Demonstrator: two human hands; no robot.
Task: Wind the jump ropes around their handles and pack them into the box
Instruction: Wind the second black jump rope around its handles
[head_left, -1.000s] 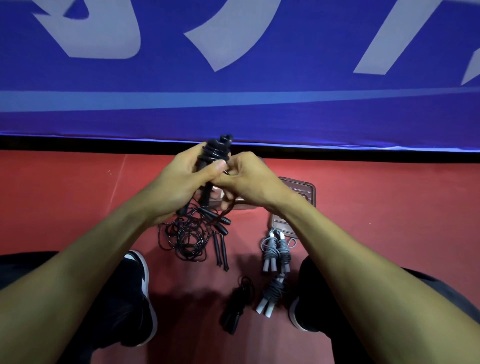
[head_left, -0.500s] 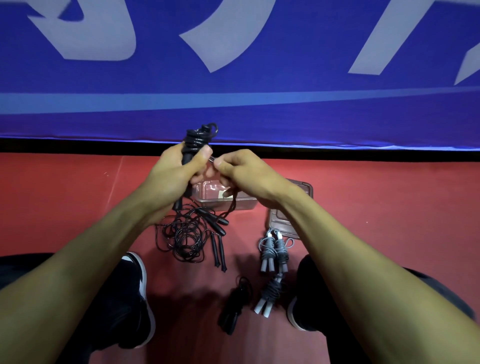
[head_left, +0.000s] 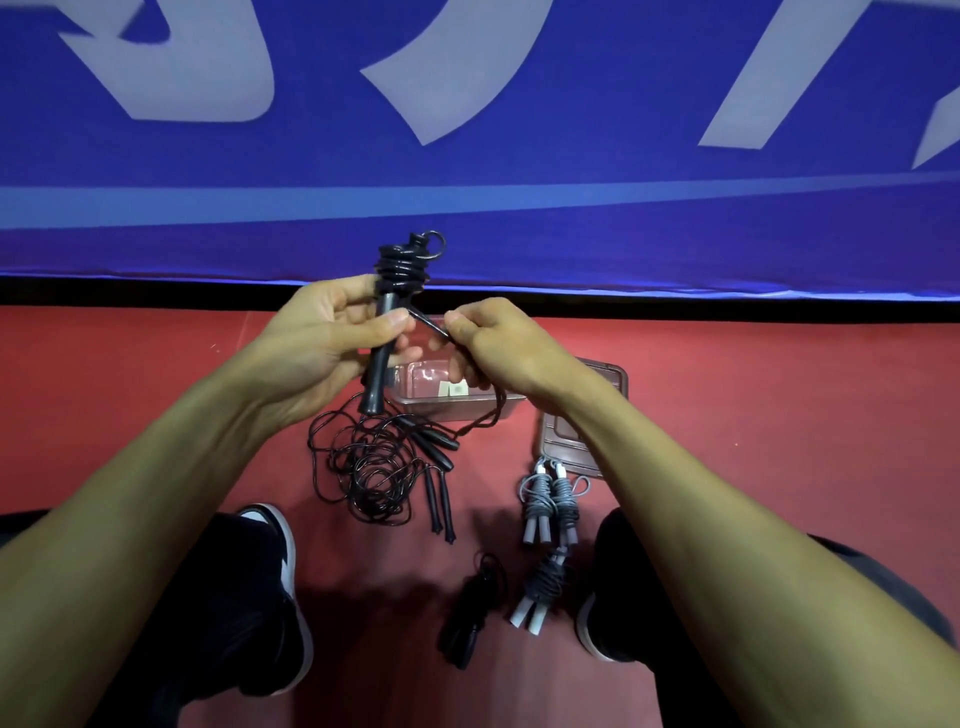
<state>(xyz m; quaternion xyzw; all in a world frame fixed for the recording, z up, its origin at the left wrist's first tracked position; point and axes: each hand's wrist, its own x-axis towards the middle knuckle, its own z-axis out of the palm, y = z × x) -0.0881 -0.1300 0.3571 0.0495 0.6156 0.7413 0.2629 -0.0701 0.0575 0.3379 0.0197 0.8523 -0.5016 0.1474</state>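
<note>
Hands number two: the left hand (head_left: 332, 338) grips the upright black handles (head_left: 382, 358), rope coiled round their top, while the right hand (head_left: 498, 345) pinches the rope's free strand (head_left: 428, 325). Three wound bundles lie on the red floor (head_left: 779, 441): two grey (head_left: 551, 501), one black (head_left: 470, 610). A loose black tangle (head_left: 371, 467) has four handles. The clear box (head_left: 447, 389) and its lid (head_left: 569, 441) are partly hidden behind the right forearm.

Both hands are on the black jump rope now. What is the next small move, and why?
Probably the right hand should carry the rope it pinches around the handles once more. The left hand grips them upright, coils cover only their top, and rope trails down from the right hand.
</note>
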